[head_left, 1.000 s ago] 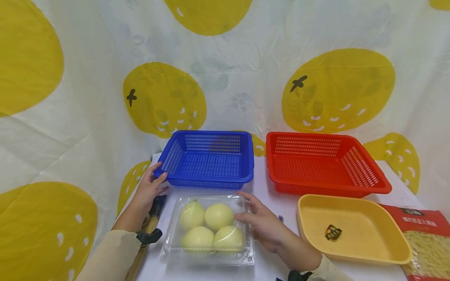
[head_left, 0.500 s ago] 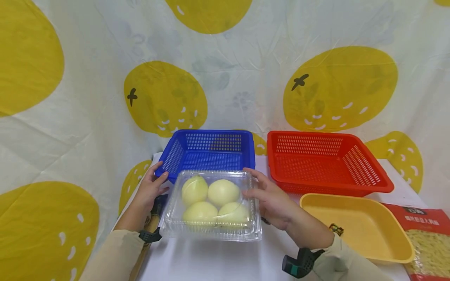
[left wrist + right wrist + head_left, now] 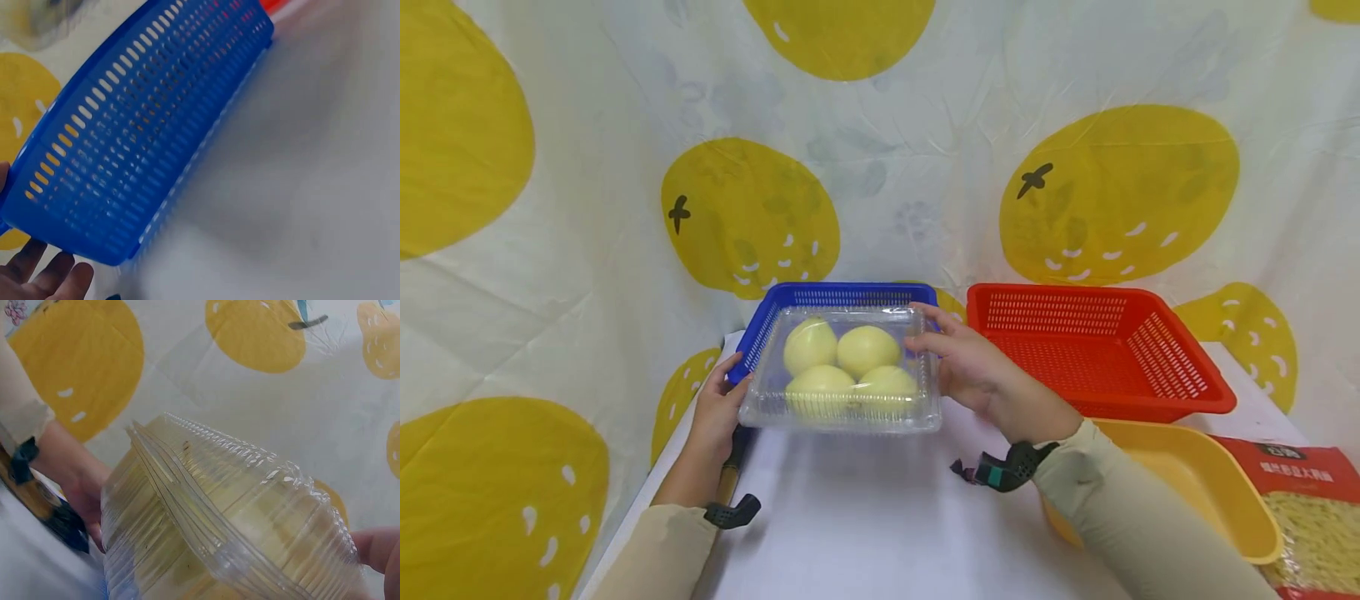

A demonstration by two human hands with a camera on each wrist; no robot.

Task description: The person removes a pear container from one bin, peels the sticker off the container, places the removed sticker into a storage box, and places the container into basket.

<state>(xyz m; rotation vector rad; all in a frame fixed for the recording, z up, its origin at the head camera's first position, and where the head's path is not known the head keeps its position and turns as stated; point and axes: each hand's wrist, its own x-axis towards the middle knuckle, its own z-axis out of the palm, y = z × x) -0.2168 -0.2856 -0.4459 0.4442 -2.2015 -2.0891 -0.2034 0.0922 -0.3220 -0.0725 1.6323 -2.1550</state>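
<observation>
My right hand [image 3: 973, 367] holds a clear plastic clamshell box [image 3: 842, 423] by its right side, thumb and fingers on its edge. Several pale yellow pears [image 3: 869, 352] show through the lid. Raised off the table, the box overlaps the front of a blue perforated basket [image 3: 850, 292] in the head view. My left hand [image 3: 713, 417] grips that basket's left corner; in the left wrist view its fingers [image 3: 69, 275] curl under the rim of the basket [image 3: 125, 144]. The right wrist view has the ribbed box [image 3: 219, 519] close up, with the right thumb [image 3: 375, 547] against it.
A red perforated basket [image 3: 1045, 387] stands to the right of the blue one. Before it are a yellow tray [image 3: 1195, 492], partly behind my right sleeve, and a red pasta bag [image 3: 1307, 525]. Something long and brown [image 3: 728, 483] lies beside my left forearm. A fruit-print curtain [image 3: 895, 183] hangs behind.
My right hand has lifted the box of pears from the table and carried it forward, to the front of the blue basket. My left hand stays at the basket's corner.
</observation>
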